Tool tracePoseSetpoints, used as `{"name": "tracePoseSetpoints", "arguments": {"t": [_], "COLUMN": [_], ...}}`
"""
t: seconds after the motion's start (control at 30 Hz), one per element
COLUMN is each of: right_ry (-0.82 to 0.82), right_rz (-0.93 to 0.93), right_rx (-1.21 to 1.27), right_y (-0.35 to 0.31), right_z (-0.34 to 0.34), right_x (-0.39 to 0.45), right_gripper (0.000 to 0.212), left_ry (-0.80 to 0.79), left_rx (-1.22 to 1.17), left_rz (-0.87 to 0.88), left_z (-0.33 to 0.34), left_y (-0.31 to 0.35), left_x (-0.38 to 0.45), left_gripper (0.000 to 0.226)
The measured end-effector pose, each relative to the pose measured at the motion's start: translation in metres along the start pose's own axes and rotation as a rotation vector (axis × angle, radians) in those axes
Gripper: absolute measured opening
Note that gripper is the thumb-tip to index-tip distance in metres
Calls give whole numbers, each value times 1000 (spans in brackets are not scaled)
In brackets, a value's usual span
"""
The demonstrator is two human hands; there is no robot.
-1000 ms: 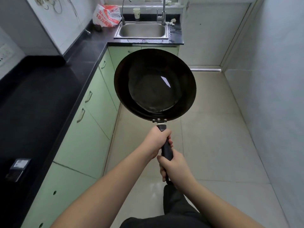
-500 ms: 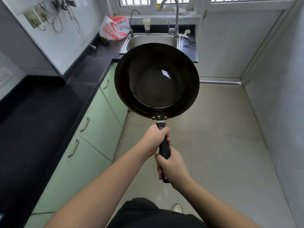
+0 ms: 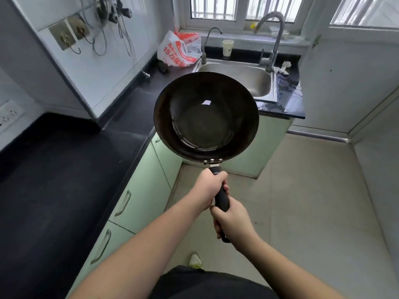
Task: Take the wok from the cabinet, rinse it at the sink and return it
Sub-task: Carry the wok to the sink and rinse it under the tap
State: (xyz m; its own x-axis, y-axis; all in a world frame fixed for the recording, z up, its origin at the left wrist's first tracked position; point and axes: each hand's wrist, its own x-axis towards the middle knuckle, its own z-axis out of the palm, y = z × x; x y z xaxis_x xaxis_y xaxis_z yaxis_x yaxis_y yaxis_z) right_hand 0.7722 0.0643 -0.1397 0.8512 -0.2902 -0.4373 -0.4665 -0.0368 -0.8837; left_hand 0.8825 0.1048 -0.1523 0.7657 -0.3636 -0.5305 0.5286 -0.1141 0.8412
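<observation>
Two hands are what I have on the wok (image 3: 206, 117), both wrapped round its black handle (image 3: 221, 198): my left hand (image 3: 208, 187) grips just behind the rivets, fingers curled over the top, and my right hand (image 3: 232, 222) grips nearer me, at the handle's tail. I hold the pan out in front, bowl up and dark, its far rim overlapping the near edge of the steel sink (image 3: 248, 77). To the right I see open tiled floor (image 3: 302, 201) running to a pale wall; to the left the black countertop (image 3: 54, 180) edge and the green cabinets (image 3: 146, 190) close the way in. The counter turns a corner toward the sink at the far end, under a barred window (image 3: 216, 7). A tall faucet (image 3: 273, 39) stands at the sink's far right, a thinner tap (image 3: 207, 43) at its far left, a paper cup (image 3: 227, 47) between them. A red and white plastic bag (image 3: 179, 49) sits left of the sink. Water glistens on the counter right of the basin.
</observation>
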Motion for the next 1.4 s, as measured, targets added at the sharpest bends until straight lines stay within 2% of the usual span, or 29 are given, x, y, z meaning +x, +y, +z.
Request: {"name": "tracePoseSetpoints", "arguments": {"t": [0.3, 0.53, 0.8, 1.17, 1.4], "right_ry": [63, 112, 68, 61, 113], "right_rz": [54, 95, 161, 203, 311], "right_rx": [88, 121, 219, 186, 258], "right_y": [-45, -66, -117, -165, -201], "right_z": [-14, -77, -137, -149, -123], "right_x": [97, 198, 301, 415, 497], "right_gripper": [5, 6, 9, 9, 15], "left_ry": [-58, -120, -80, -71, -132], "left_rx": [63, 129, 143, 439, 475], "left_rz": [-12, -80, -136, -129, -202], "left_z": [7, 65, 113, 93, 58], "left_y": [54, 94, 163, 221, 236], "left_x": [105, 209, 306, 416, 517], "left_gripper": [29, 29, 28, 15, 33]}}
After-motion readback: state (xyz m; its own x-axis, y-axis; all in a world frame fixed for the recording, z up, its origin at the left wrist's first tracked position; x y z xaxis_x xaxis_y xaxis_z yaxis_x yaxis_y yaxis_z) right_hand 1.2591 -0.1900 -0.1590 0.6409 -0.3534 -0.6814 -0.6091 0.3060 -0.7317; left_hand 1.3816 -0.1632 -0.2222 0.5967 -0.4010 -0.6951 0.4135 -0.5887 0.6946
